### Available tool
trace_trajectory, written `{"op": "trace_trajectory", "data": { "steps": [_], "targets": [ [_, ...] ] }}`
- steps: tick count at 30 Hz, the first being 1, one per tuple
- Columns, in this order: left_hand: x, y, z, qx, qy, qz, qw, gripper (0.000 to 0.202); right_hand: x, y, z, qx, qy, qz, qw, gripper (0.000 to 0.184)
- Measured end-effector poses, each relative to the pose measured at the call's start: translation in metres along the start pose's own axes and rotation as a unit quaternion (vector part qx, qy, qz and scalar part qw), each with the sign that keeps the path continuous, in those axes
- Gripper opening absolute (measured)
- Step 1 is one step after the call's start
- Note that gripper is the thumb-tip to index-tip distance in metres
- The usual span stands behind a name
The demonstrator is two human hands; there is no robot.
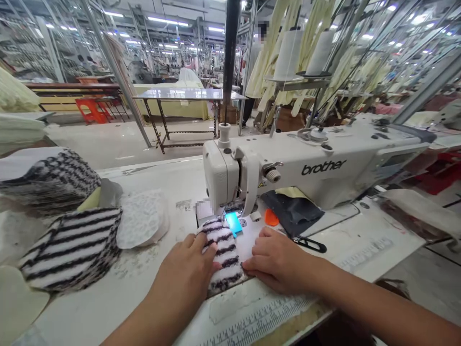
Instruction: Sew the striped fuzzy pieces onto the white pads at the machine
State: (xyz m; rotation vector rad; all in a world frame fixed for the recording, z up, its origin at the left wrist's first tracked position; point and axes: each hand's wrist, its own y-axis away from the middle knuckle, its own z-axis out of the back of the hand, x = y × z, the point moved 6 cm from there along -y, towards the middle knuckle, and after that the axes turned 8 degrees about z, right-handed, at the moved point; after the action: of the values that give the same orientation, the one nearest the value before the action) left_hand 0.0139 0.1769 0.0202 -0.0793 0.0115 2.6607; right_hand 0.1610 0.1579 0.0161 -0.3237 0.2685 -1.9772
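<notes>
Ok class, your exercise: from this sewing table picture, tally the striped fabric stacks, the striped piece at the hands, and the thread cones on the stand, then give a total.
Striped fabric stacks: 2
Striped piece between left hand and right hand: 1
White thread cones: 2
Total: 5

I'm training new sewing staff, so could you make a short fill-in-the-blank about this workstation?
The left hand presses a striped fleecy piece at a sewing machine branded ____.
Its stripes are black and ____.
Near the right hand lies a small flat piece coloured ____.

Missing words: brother; white; orange.
</notes>
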Motion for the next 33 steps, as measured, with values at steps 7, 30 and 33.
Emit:
{"op": "trace_trajectory", "data": {
  "steps": [7, 30, 33],
  "targets": [
    [-0.006, -0.006, 0.004, -0.122, 0.121, -0.186, 0.967, 0.023, 0.013, -0.013, -0.007, -0.036, 0.045, 0.037, 0.998, 0.017],
    [-0.016, 0.018, 0.006, -0.311, 0.117, -0.179, 0.926, 0.011, 0.002, -0.01, 0.007, -0.195, -0.039, -0.018, 0.98, 0.036],
    [-0.016, 0.018, 0.005, -0.304, 0.125, -0.182, 0.927, 0.01, 0.007, -0.01, 0.011, -0.22, 0.024, -0.001, 0.975, 0.037]
  ]
}}
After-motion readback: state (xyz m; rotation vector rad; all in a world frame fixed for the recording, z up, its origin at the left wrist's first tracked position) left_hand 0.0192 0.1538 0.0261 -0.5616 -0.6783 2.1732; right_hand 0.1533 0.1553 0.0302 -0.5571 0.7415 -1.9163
